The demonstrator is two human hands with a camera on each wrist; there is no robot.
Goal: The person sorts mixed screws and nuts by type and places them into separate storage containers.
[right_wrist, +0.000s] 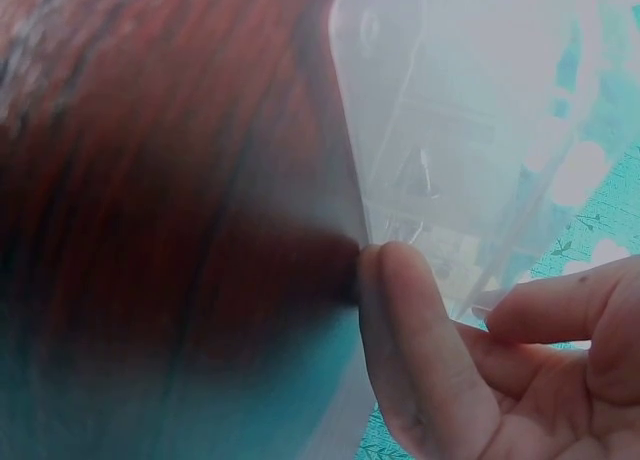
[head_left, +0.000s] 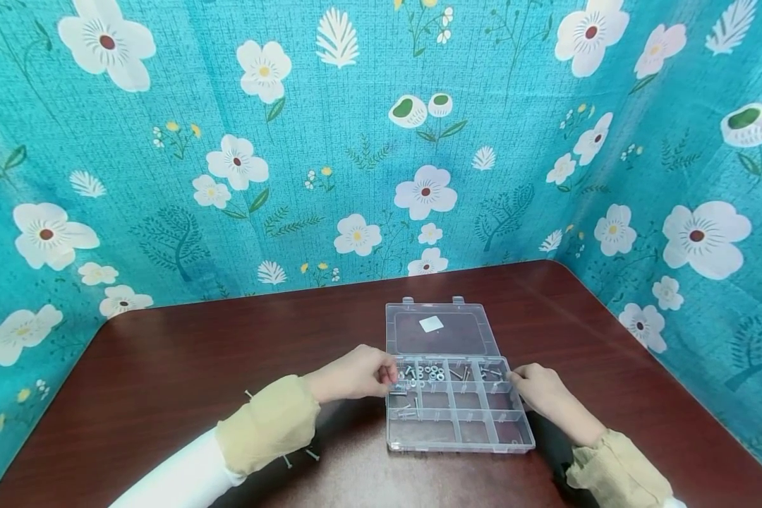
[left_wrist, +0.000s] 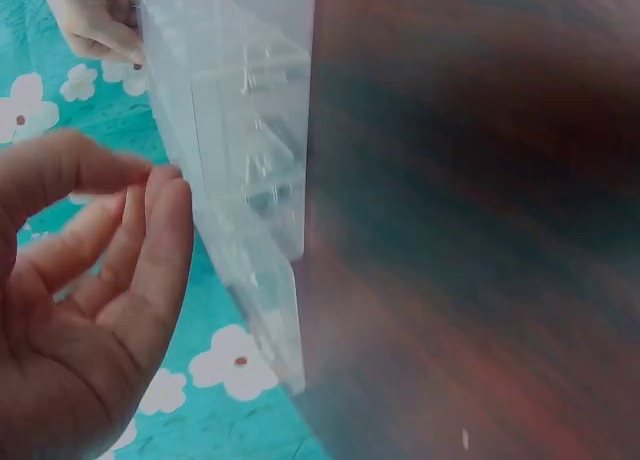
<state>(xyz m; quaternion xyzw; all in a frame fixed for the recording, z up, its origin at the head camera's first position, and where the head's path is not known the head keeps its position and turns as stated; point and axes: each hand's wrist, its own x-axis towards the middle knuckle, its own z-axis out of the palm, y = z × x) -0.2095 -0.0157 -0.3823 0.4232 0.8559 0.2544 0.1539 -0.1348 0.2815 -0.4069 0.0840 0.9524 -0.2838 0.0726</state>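
Note:
A clear plastic compartment box (head_left: 460, 447) lies on the table with its lid (head_left: 441, 339) folded back. Its back row holds several bolts, nuts (head_left: 433, 372) and screws (head_left: 462, 374); a few more lie in the left column. Over the box's left side hovers my left hand (head_left: 362, 372), thumb and fingertips brought together. Whether something small sits between those tips, the left wrist view does not show. At the right edge my right hand (head_left: 542, 391) grips the box's side wall, thumb and fingers on either side in the right wrist view (right_wrist: 470, 370).
Several loose screws (head_left: 312, 454) lie on the dark wooden table (head_left: 279, 331) around my left forearm, partly hidden by the sleeve. A white square label (head_left: 430, 324) shows on the lid. Blue flowered cloth (head_left: 355, 169) stands behind the table and along its sides.

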